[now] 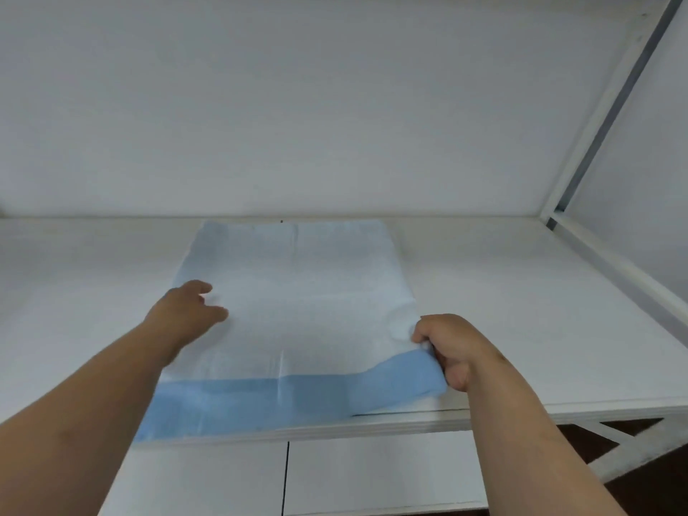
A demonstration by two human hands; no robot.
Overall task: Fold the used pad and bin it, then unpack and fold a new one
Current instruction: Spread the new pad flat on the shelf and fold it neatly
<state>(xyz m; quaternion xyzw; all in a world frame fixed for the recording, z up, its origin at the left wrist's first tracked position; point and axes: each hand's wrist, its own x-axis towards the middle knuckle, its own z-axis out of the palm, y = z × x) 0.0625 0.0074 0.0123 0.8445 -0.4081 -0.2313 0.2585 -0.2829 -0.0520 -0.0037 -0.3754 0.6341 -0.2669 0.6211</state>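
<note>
Pad [298, 310] lies flat on white table [521, 292], blue border at near edge. Right hand [446, 351] pinches near-right corner, lifting it (likely starting a fold). Left hand [190, 314], fingers loosely spread, rests on left edge, anchoring.

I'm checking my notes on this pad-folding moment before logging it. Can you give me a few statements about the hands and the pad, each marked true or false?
1. The right hand grips the near right corner of the pad. True.
2. The left hand holds a crumpled ball of pad. False: its fingers are stretched out over the pad's left side, holding nothing.
3. The pad lies spread on the white table. True.
4. The pad is blue all over. False: it shows a white face with a blue band along the near edge.
5. The pad's near right corner is lifted. True.
</note>
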